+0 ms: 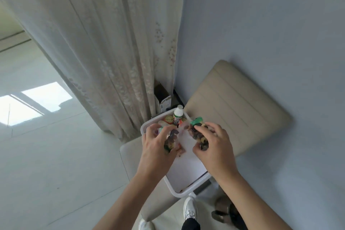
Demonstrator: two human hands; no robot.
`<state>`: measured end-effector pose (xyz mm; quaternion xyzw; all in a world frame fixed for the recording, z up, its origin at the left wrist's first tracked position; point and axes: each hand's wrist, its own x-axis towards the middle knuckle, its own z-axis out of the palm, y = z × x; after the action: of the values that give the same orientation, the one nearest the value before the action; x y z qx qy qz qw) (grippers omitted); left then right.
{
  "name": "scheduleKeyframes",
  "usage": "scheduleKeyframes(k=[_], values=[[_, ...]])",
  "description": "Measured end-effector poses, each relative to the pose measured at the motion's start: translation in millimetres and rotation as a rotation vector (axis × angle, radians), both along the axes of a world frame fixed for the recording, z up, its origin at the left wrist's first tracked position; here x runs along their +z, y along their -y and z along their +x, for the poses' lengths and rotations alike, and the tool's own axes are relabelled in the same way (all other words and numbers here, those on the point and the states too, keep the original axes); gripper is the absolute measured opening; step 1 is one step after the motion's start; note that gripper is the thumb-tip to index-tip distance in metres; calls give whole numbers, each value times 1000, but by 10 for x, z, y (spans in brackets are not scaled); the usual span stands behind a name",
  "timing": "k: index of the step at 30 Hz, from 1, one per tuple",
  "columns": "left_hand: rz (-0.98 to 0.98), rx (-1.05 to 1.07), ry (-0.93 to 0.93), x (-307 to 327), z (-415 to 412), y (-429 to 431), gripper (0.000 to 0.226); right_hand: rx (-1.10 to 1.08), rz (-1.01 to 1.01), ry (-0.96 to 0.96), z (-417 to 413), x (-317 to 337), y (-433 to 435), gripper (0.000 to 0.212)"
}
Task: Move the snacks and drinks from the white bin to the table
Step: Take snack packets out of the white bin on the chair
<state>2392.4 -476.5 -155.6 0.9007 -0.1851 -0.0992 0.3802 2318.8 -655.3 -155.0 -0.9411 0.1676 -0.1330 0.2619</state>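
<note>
We are logging: left hand (155,147) curling round clear snack packet (172,136), above white bin (175,191), left side; right hand (212,147) gripping green-topped snack packet (197,131), above bin, right side. At bin's far end white-capped bottle (177,115) standing; yellow-lidded cup (169,118) sitting just left of it. Right of bin beige cushion (233,110) lying; far left curtain (112,52) hanging.

Smooth plastic bin (186,191); glossy clear snack packets (172,136).

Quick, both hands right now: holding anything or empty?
Left hand: grips a clear snack packet over the white bin.
Right hand: grips a green-topped snack packet.
</note>
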Motion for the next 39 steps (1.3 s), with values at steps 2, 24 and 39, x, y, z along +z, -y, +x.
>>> scheduleKeyframes(k=[2,24,39], values=[[-36,15,12,222,-11,-158,66,-2,-1,39,-19,253,-124,55],[42,1073,206,1402,-1889,-2118,67,834,233,191,-49,1347,-2114,57],[224,1768,323,1675,-4912,-3339,66,1538,383,138,-2305,1679,-4268,51]])
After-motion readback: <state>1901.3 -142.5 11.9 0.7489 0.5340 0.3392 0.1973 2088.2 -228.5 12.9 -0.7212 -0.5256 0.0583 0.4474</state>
